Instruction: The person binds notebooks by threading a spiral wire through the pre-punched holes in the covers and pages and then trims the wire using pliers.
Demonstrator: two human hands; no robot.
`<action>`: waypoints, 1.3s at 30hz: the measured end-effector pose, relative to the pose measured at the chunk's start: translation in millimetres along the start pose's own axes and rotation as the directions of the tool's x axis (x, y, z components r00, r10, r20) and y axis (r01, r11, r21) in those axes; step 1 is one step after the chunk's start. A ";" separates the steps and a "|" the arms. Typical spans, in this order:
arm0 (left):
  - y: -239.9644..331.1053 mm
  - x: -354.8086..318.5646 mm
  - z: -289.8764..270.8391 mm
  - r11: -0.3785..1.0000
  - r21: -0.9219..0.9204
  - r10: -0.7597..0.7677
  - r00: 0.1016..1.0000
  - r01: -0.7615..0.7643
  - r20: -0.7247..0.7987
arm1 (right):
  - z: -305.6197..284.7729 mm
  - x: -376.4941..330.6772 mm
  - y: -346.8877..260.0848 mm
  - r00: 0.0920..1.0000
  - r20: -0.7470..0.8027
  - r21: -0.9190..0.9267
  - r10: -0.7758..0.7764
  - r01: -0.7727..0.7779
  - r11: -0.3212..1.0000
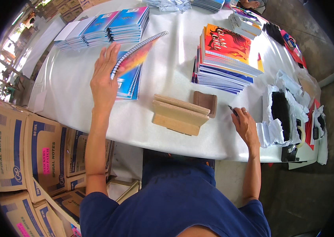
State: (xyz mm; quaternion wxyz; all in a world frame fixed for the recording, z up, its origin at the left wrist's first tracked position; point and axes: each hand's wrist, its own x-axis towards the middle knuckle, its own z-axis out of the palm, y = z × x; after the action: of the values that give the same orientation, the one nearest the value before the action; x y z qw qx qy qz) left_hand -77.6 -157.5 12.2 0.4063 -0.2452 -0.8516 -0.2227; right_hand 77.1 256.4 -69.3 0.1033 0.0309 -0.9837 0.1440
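My left hand (105,73) is closed on a spiral notebook (136,55) with an orange and yellow cover. It tilts the notebook up, coil edge raised, above a small pile of blue spiral notebooks (128,90). At the right, my right hand (246,125) grips a small dark tool with a pointed tip (233,110), its kind too small to tell. Between my hands stands a slotted wooden holder (180,115). A brown block (205,103) lies beside that holder.
Stacks of blue notebooks (129,23) stand at the far left of the white table (174,51). A tall stack of red-covered notebooks (228,51) rises right of centre. Black coils in torn white paper (281,114) lie at the right edge. Cardboard boxes (42,154) are piled below left.
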 end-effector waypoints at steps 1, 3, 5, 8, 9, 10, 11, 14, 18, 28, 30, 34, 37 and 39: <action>-10.3 -1.1 0.0 0.981 -0.181 -0.064 0.996 0.073 0.057 | 5.9 -1.0 6.0 0.998 -0.045 -0.050 -0.032 0.029 0.998; -34.4 -9.0 0.8 0.801 -0.523 -0.275 0.955 0.291 0.110 | 12.8 0.2 14.2 0.986 -0.136 -0.154 -0.102 0.080 0.985; -44.9 -11.8 2.9 0.587 -0.729 -0.352 0.922 0.353 0.163 | -3.3 26.1 -22.8 0.978 -0.210 0.235 -0.007 0.057 0.970; -45.9 -8.0 12.6 0.304 -0.900 -0.321 0.923 0.311 0.211 | -4.9 74.4 -84.3 0.954 -0.295 0.757 0.042 0.207 0.620; -45.0 -9.9 19.3 0.168 -0.933 -0.324 0.912 0.318 0.252 | -2.7 91.5 -103.1 0.961 -0.276 0.832 0.021 0.227 0.506; -45.5 -11.5 27.9 0.025 -0.948 -0.317 0.902 0.316 0.292 | -2.3 105.0 -119.3 0.965 -0.262 0.890 -0.001 0.242 0.385; -48.5 -17.7 35.1 -0.044 -0.943 -0.310 0.893 0.331 0.327 | -6.8 114.1 -134.7 0.980 -0.193 0.947 -0.055 0.200 0.250; -65.6 -33.7 47.6 -0.365 -0.893 -0.110 0.940 0.264 0.323 | -14.8 132.8 -165.1 0.967 -0.101 0.991 -0.233 0.119 0.065; -108.6 -37.5 45.4 -0.195 -0.917 -0.194 0.903 0.347 0.383 | -5.0 155.2 -198.5 0.891 -0.369 0.812 -0.267 0.448 0.375; -200.6 -11.0 31.1 0.437 -0.145 -0.658 0.425 0.888 0.621 | 36.6 200.7 -237.8 0.524 -0.271 0.314 -0.807 0.841 0.441; -211.5 -50.0 42.8 0.557 -0.095 -0.584 0.470 0.825 0.662 | 14.2 192.1 -216.1 0.648 -0.205 0.383 -0.733 0.743 0.549; -222.0 -71.1 62.1 0.564 -0.153 -0.562 0.513 0.812 0.650 | -46.8 191.0 -109.3 0.817 -0.495 0.334 -0.296 0.493 0.803; -221.8 -61.5 68.2 0.715 -0.148 -0.461 0.621 0.683 0.634 | -76.8 196.9 18.4 0.848 -0.524 -0.049 0.073 -0.116 0.992; -191.3 -43.1 78.2 0.814 0.158 -0.558 0.677 0.559 0.480 | -83.1 190.8 66.5 0.842 -0.338 -0.003 0.420 -0.447 0.895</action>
State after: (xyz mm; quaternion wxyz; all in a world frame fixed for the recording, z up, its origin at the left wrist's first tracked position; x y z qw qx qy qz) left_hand -214.0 -271.8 -101.3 0.0811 -0.0234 -0.9608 -0.2642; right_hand -99.1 338.2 30.7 0.2317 -0.2209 -0.9389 0.1264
